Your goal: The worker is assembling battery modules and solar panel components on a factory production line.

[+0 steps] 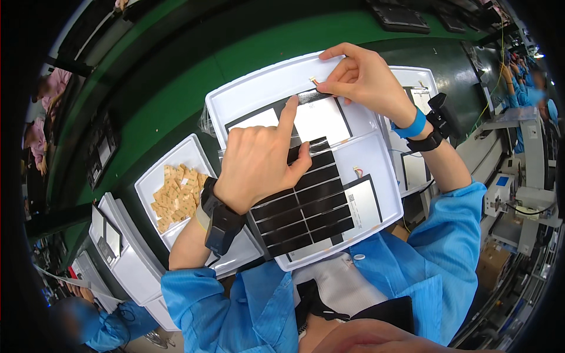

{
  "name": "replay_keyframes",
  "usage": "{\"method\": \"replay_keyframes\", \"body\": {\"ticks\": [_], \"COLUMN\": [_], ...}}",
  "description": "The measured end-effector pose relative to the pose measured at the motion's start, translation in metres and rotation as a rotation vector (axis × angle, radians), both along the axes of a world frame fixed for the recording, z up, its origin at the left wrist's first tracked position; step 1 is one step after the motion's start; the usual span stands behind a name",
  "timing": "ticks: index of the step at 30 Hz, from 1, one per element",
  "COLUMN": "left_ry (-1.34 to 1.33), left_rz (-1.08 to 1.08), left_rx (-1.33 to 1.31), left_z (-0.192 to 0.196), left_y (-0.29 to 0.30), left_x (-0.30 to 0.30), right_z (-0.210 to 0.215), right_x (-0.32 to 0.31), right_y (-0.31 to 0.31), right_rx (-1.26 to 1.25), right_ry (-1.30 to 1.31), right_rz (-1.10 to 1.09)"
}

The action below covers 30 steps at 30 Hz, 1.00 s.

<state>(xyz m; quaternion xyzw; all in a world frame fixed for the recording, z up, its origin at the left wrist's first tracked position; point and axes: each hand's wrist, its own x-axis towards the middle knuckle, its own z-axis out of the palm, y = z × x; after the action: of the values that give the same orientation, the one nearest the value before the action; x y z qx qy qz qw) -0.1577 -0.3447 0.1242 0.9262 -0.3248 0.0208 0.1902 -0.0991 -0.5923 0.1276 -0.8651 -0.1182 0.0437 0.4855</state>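
Note:
My left hand (259, 159) lies over the white tray, index finger stretched onto the black edge of a flat silver-white battery pack (322, 122). Its thumb is apart, over a sheet of black adhesive pieces (306, 206); the other fingers curl out of sight. At the pack's upper edge my right hand (368, 82) is closed, thumb and fingertips together beside a small wired connector (313, 80). What sits in that pinch is hidden. Another silver-white pack (268, 119) is partly covered by my left hand. A pack with coloured wires (365, 203) lies lower right in the tray.
The white tray (241, 88) rests over a green work surface (176, 76). To the left, a smaller white tray (194, 147) holds tan paper pieces (176, 194). More trays (120, 235) are stacked farther left. Another tray (421, 73) with packs adjoins on the right. Co-workers appear at both sides.

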Motion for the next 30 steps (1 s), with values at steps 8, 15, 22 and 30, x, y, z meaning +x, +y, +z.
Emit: {"method": "replay_keyframes", "body": {"ticks": [8,15,22,30], "left_ry": [-0.052,-0.048,0.126,0.305], "left_rz": [0.024,0.052,0.084,0.264], "left_rx": [-0.027,-0.125,-0.370,-0.916], "left_z": [-0.006,-0.013,0.022,0.007], "left_y": [-0.002,0.005,0.008,0.045], "left_x": [-0.003,-0.011,-0.031,-0.055], "right_z": [0.012,0.009,0.022,0.031], "right_x": [-0.013,-0.046,-0.089,-0.095], "right_y": [-0.003,-0.011,0.019,0.024], "right_rx": [-0.366,-0.772,0.176,0.017], "right_ry": [-0.522,-0.785,-0.011,-0.459], "right_rz": [0.078,0.207,0.191,0.123]}}
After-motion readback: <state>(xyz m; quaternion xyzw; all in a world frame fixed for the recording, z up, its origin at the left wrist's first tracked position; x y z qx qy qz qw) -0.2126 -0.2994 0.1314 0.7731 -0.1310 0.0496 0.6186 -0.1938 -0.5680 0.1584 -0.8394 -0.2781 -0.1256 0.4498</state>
